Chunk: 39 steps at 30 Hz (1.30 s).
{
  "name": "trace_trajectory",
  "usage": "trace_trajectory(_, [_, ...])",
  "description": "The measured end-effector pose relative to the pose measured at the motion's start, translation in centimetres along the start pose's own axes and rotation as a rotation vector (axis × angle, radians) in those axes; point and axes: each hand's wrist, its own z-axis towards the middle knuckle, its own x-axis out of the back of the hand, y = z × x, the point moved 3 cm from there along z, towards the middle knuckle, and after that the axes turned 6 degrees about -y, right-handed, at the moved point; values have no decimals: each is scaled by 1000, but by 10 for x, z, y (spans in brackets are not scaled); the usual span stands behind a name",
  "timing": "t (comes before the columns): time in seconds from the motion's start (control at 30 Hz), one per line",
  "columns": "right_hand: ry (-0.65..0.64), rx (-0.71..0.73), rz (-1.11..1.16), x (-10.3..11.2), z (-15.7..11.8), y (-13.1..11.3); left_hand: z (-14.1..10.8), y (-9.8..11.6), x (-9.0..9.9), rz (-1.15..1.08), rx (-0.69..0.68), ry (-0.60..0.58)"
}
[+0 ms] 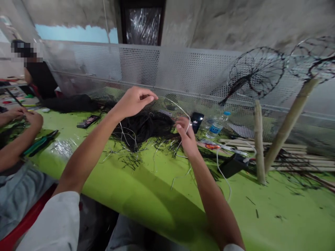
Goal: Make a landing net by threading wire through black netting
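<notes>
Toward the surface's (110,181) far edge, our left hand (136,101) pinched wire (176,103), perhaps controlling its bend; our right hand's (187,137) grip looked unclear.

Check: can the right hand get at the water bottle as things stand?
Probably yes: the right hand is near, and the water bottle looks uncovered. The smartphone sits left of it, not blocking it; any grip on the wire may need releasing.

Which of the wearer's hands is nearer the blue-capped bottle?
Right. The right hand is just left of the bottle, with a dark phone between them in the picture; the left hand is farther left, near the black strands.
</notes>
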Motion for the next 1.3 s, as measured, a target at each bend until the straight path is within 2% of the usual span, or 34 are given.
trace_trajectory(0.07, [-92, -65, 101, 5, 0, -6, -8, 3, -2, -47, 28, -6])
trace_trajectory(0.13, [-91, -82, 163, 15, 0, -16, -18, 4, -10, -201, 73, -48])
trace_trajectory(0.3, [-42, -69, 290, 49, 0, -40, -46, -2, -42, -922, 224, -204])
trace_trajectory(0.37, [-68, -95, 362, 61, -1, -46, -53, -5, -51, -1103, 266, -229])
trace_trajectory(0.43, [-98, -121, 441, 72, -3, -50, -55, -8, -59, -1166, 296, -266])
trace_trajectory(0.57, [-153, -165, 565, 85, -4, -56, -52, -13, -70, -1156, 323, -336])
trace_trajectory(0.67, [-191, -226, 642, 83, -3, -55, -50, -16, -75, -1127, 328, -372])
trace_trajectory(0.77, [-154, -229, 652, 76, 0, -47, -50, -26, -70, -1067, 301, -374])
trace_trajectory(0.8, [-133, -215, 642, 73, 1, -44, -50, -33, -65, -969, 286, -351])
trace_trajectory(0.87, [-92, -175, 603, 66, 3, -36, -52, -58, -52, -574, 299, -312])
trace_trajectory(0.9, [-71, -152, 574, 62, 5, -32, -54, -76, -46, -295, 344, -308])
trace_trajectory(0.93, [-48, -127, 535, 58, 6, -27, -58, -97, -42, -9, 429, -354])
trace_trajectory(0.97, [-24, -104, 491, 55, 8, -22, -62, -118, -40, 80, 498, -380])
trace_trajectory(1.07, [39, -51, 389, 44, 12, -7, -76, -178, -42, 165, 610, -487])
trace_trajectory(1.13, [43, -49, 370, 37, 14, 2, -85, -209, -48, 182, 657, -570])
trace_trajectory(1.2, [32, -60, 369, 31, 16, 9, -91, -230, -52, 196, 674, -600])
trace_trajectory(1.3, [21, -72, 371, 26, 18, 16, -95, -247, -57, 215, 673, -584])
